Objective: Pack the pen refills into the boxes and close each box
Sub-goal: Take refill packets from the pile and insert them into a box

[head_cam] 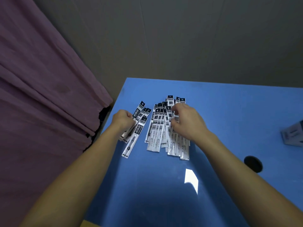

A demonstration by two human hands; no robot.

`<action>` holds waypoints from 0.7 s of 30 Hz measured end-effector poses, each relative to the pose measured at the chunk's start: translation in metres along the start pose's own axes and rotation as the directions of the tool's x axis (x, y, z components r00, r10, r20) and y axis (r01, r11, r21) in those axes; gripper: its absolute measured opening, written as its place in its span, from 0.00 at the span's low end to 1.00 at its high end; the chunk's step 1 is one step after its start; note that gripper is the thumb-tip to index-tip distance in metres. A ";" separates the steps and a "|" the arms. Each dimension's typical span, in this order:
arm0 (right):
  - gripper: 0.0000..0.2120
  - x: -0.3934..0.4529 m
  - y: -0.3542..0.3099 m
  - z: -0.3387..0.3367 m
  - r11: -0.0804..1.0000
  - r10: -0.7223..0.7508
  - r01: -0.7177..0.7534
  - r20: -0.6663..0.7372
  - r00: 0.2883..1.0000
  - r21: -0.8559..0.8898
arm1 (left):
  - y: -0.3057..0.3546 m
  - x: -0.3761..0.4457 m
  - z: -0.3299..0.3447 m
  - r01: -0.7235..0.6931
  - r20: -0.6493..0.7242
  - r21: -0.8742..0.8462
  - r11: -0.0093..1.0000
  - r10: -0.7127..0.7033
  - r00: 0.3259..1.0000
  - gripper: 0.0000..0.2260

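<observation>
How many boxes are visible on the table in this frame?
1. A single box sits at the blue table's far right edge, cut off by the frame, away from the refill packets. Others may lie out of view.

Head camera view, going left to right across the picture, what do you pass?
Purple curtain → left hand → small bunch of refill packs → big pile of refill packs → right hand → table hole → box.

both hands [124, 119] [186, 122] grip packaged pen refills [157, 128] on blue table [229, 112].
</observation>
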State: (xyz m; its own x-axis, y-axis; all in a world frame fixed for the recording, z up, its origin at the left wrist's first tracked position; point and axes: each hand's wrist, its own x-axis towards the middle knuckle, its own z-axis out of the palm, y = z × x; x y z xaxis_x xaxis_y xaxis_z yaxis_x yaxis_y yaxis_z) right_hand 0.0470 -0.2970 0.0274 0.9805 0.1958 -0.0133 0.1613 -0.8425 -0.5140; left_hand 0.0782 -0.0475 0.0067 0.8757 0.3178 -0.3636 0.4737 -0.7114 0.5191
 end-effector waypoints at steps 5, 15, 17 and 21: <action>0.18 0.001 -0.006 0.004 1.000 -0.003 0.003 0.007 1.000 0.002 | -0.002 -0.005 -0.003 -0.018 -0.001 0.083 0.996 0.018 1.000 0.11; 0.18 0.000 -0.013 0.001 1.000 -0.021 0.021 0.013 1.000 -0.005 | -0.004 -0.011 -0.010 0.040 -0.034 0.141 0.989 -0.036 0.999 0.13; 0.18 -0.001 -0.014 0.002 1.000 -0.028 0.028 0.014 1.000 -0.005 | -0.006 -0.011 -0.011 0.019 -0.034 0.122 0.992 -0.015 0.999 0.11; 0.18 -0.001 -0.015 0.005 0.999 -0.032 0.032 0.023 0.999 -0.010 | -0.007 -0.011 -0.010 -0.022 -0.008 0.125 0.992 0.023 1.000 0.13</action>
State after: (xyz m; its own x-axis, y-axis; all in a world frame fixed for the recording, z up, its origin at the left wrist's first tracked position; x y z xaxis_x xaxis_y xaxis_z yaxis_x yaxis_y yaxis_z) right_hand 0.0431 -0.2822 0.0308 0.9721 0.2340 -0.0168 0.1936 -0.8405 -0.5060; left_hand 0.0668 -0.0397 0.0149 0.8872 0.3059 -0.3456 0.4388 -0.7910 0.4264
